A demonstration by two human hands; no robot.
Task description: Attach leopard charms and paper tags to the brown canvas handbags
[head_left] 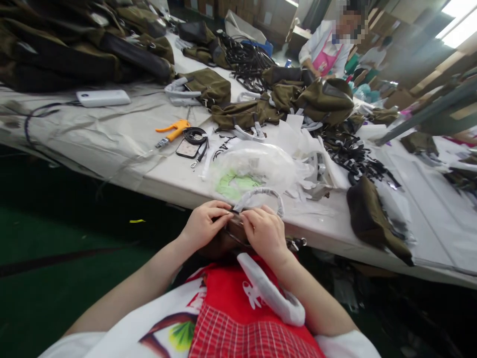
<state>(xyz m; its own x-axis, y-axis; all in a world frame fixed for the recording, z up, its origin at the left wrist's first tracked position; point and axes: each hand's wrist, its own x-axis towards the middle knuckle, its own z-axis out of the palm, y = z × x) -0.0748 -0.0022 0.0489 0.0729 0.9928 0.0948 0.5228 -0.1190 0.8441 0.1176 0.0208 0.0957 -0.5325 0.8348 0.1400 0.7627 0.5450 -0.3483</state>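
The pale surface (122,144) runs from the left edge to the lower right of the frame. At lower centre, against its near edge, is a dark brown bag (219,244), partly hidden by the hands and the red apron (227,283). It looks soft and fairly light, likely to sag if taken by one side; the body would bear a broad grip, and the top edge suits a pinch. Its two wrapped handles, one arched above the hands (261,193), one hanging over the apron (274,293), seem springy, the wrapping perhaps slippery and easily torn. The left hand (203,226) and right hand (266,233) are close together at the top edge, fingers narrowed in a pinch on it; any small part between them cannot be made out. A metal clip (294,244) at its right could snag.

As for markings, the apron bears a white rabbit-like figure (252,294). Black lettering (222,145) on white material, upper centre, is too broken to read. No brand is legible on the bag.
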